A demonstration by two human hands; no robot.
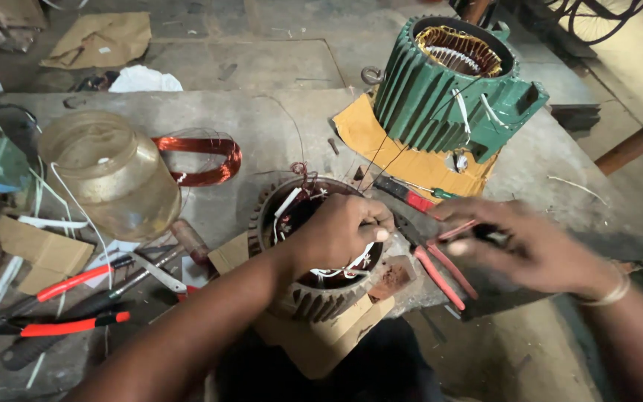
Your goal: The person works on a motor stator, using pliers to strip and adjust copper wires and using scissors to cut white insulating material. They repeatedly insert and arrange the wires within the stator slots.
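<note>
Grey concrete workbench (262, 126) spreads under me, littered with tools. I see my left hand (340, 231) curled shut over white wires inside the dark ribbed round motor stator (303, 298), which sits on cardboard at the bench's near edge. My right hand (526, 246), blurred, grips red-handled pliers (440, 272) just beside it.

A person's left hand (344, 231) grips white wires inside a dark motor stator (314, 253) on the surface (262, 126), while the right hand (519, 246), blurred, holds red-handled pliers (440, 272) just beside it. A green stator (452, 89) stands behind.
</note>
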